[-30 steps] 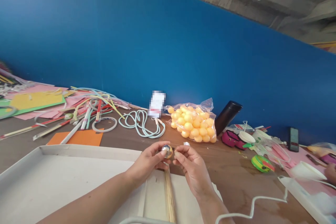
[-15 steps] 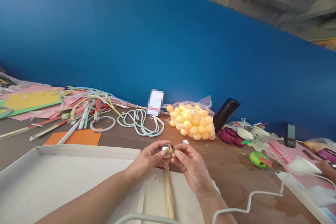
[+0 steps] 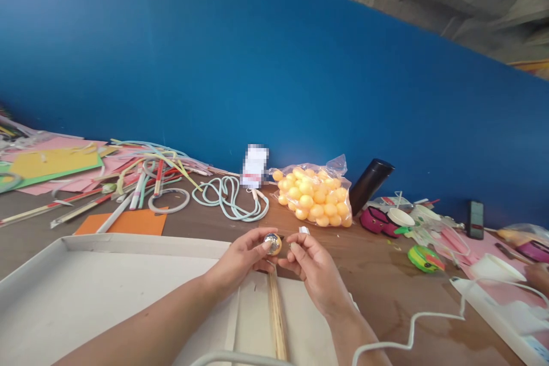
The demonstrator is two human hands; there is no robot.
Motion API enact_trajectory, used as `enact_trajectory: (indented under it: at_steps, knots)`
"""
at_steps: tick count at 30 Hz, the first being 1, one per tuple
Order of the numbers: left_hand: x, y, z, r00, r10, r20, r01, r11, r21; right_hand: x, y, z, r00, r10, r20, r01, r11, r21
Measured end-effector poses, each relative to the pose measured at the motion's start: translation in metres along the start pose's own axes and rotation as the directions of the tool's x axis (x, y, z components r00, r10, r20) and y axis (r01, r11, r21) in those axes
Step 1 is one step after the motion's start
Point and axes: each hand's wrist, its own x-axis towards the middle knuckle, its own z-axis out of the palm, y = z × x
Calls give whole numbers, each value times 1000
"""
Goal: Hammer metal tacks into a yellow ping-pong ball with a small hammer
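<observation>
A small shiny silver ball [image 3: 273, 244] is pinched between the thumb and fingers of my left hand [image 3: 240, 260], above the edge of the white box. Close on its right, my right hand [image 3: 311, 260] has thumb and forefinger pressed together. Whatever is in that pinch is too small to make out. Below both hands lies a bundle of thin wooden sticks [image 3: 278, 320], pointing away from me across pale cardboard [image 3: 302, 314].
An open white box [image 3: 137, 246] stands at left. Behind are coiled light-blue cord [image 3: 231, 200], a bag of orange balls [image 3: 313, 197] and a black bottle [image 3: 371, 183]. A white cable [image 3: 409, 326] and power strip [image 3: 493, 320] lie right, near another person's hand [image 3: 539, 277].
My right fingertips have drawn slightly away to the right of the silver ball, widening the gap. My left hand keeps its hold on the ball.
</observation>
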Motion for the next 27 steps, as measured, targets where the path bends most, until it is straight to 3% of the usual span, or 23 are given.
enact_trajectory:
  at_steps: [9, 27]
  knots:
    - [3, 2, -2, 995, -96, -14, 92, 982, -165, 1, 5, -4, 999, -39, -14, 38, 997, -69]
    - [7, -9, -5, 994, -81, -70, 77, 995, -57, 2, 8, 5, 998, 58, 31, -57, 997, -43]
